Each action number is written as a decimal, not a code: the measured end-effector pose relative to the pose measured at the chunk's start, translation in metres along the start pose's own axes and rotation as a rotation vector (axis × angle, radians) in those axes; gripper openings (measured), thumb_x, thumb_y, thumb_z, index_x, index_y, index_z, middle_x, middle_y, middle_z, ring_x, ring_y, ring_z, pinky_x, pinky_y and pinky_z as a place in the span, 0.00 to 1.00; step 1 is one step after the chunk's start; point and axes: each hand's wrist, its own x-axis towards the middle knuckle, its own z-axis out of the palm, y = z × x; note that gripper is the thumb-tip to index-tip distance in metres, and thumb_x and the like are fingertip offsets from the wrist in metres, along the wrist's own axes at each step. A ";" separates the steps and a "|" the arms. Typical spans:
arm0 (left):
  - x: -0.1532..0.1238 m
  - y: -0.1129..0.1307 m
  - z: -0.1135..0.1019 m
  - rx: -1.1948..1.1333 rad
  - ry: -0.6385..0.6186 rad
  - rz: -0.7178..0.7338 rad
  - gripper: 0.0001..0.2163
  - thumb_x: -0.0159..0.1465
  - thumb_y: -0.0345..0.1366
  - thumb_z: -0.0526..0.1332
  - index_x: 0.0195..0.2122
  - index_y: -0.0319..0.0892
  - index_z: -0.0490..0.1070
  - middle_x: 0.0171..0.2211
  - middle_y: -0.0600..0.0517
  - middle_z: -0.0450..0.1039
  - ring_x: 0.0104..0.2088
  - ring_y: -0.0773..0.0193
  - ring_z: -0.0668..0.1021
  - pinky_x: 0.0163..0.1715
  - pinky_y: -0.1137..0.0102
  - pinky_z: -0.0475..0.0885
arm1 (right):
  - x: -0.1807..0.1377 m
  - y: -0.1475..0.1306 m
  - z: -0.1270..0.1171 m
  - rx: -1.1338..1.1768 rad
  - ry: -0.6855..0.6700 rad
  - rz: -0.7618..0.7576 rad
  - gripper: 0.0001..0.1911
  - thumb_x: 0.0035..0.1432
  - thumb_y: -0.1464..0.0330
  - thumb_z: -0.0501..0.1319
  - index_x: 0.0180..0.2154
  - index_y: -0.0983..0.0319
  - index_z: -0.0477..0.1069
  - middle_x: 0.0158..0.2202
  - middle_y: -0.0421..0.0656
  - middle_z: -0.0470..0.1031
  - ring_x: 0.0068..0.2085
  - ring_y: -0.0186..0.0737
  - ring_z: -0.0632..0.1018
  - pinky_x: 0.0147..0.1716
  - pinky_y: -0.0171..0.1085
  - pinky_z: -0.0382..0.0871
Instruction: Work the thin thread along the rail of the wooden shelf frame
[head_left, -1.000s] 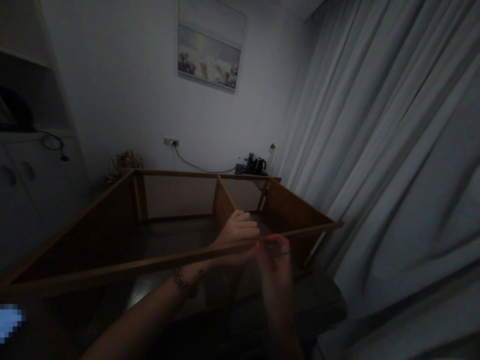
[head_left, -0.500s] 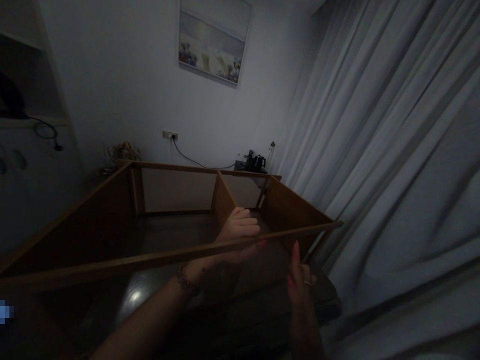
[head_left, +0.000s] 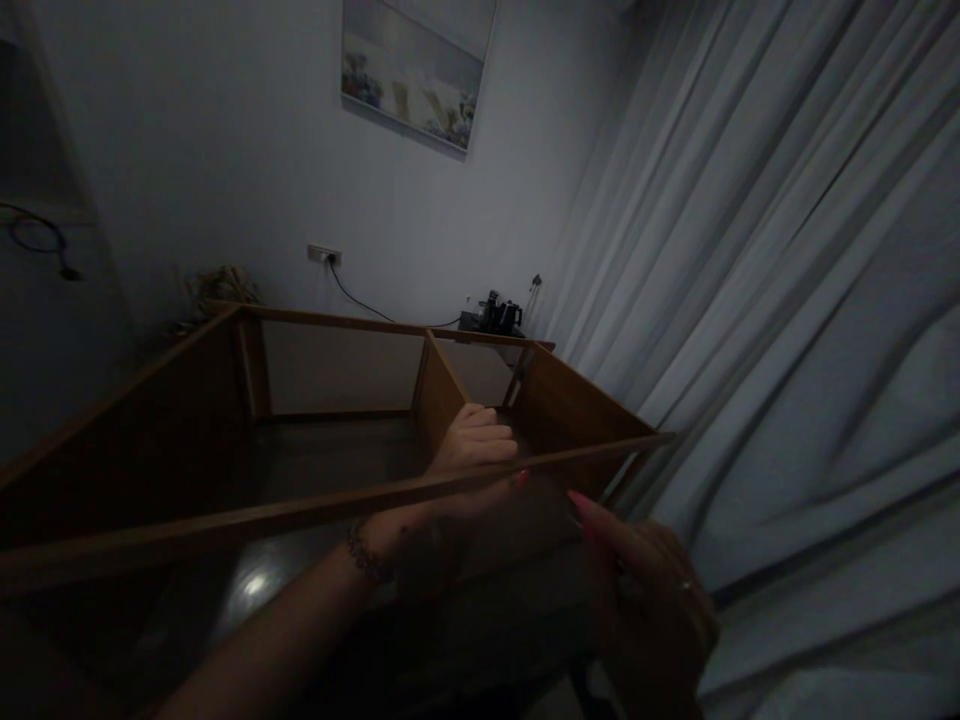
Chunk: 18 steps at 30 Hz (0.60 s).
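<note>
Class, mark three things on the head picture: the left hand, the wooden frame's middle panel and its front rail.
Left hand (head_left: 474,440): head view, near the knuckles.
Middle panel (head_left: 436,396): head view, on its broad side face.
Front rail (head_left: 300,512): head view, on the stretch left of the hand.

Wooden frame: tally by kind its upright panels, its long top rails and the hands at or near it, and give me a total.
Upright panels: 3 (left panel, middle panel, right panel)
Long top rails: 2 (front rail, back rail)
Hands: 2 (left hand, right hand)
Total: 7
</note>
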 end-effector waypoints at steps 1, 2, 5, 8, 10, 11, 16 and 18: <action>-0.001 -0.001 0.000 -0.003 -0.004 0.004 0.17 0.62 0.41 0.50 0.18 0.43 0.53 0.17 0.56 0.58 0.25 0.64 0.63 0.32 0.64 0.57 | 0.004 0.000 0.003 0.008 0.008 -0.041 0.20 0.57 0.80 0.57 0.50 0.58 0.68 0.26 0.39 0.72 0.27 0.35 0.69 0.29 0.36 0.63; -0.001 -0.002 0.001 -0.007 -0.008 0.009 0.17 0.62 0.41 0.49 0.18 0.43 0.53 0.18 0.56 0.58 0.25 0.64 0.64 0.33 0.64 0.57 | 0.007 0.000 0.007 0.017 -0.005 -0.063 0.21 0.58 0.81 0.55 0.51 0.58 0.67 0.25 0.39 0.71 0.28 0.36 0.69 0.30 0.37 0.63; -0.004 -0.004 0.004 -0.012 -0.010 0.007 0.17 0.63 0.42 0.49 0.18 0.43 0.53 0.18 0.56 0.58 0.26 0.64 0.64 0.33 0.64 0.58 | 0.010 -0.002 0.021 0.057 -0.009 -0.058 0.20 0.59 0.81 0.52 0.49 0.58 0.66 0.26 0.39 0.70 0.28 0.38 0.68 0.30 0.39 0.62; -0.006 -0.005 0.006 -0.020 0.008 0.000 0.17 0.63 0.44 0.48 0.19 0.43 0.53 0.18 0.55 0.58 0.26 0.63 0.64 0.34 0.63 0.58 | 0.005 -0.004 0.032 0.088 -0.039 -0.002 0.17 0.61 0.80 0.50 0.47 0.59 0.67 0.29 0.41 0.71 0.30 0.38 0.68 0.31 0.39 0.62; -0.007 -0.006 0.006 -0.027 0.009 0.002 0.17 0.63 0.45 0.46 0.19 0.43 0.53 0.18 0.55 0.58 0.26 0.63 0.63 0.34 0.63 0.58 | 0.000 -0.004 0.037 0.103 -0.049 0.059 0.16 0.61 0.79 0.49 0.47 0.59 0.66 0.32 0.42 0.71 0.33 0.39 0.70 0.33 0.39 0.63; -0.007 -0.006 0.006 -0.029 0.002 0.000 0.17 0.63 0.45 0.46 0.19 0.43 0.53 0.18 0.55 0.58 0.26 0.63 0.63 0.34 0.63 0.58 | -0.002 -0.004 0.039 0.113 -0.048 0.090 0.16 0.62 0.78 0.49 0.47 0.59 0.66 0.34 0.42 0.72 0.35 0.39 0.70 0.34 0.39 0.64; -0.006 -0.005 0.003 -0.026 -0.016 -0.012 0.18 0.63 0.46 0.46 0.18 0.43 0.51 0.18 0.55 0.57 0.26 0.63 0.64 0.33 0.63 0.58 | -0.007 -0.004 0.042 0.068 -0.054 0.125 0.15 0.62 0.77 0.50 0.48 0.59 0.65 0.37 0.43 0.73 0.36 0.39 0.71 0.36 0.39 0.64; -0.005 -0.003 0.002 -0.011 -0.006 -0.018 0.18 0.63 0.46 0.46 0.18 0.44 0.50 0.18 0.55 0.57 0.26 0.62 0.64 0.33 0.63 0.58 | -0.007 -0.005 0.044 -0.023 -0.023 0.106 0.14 0.61 0.77 0.51 0.47 0.59 0.67 0.34 0.43 0.74 0.35 0.40 0.71 0.37 0.40 0.62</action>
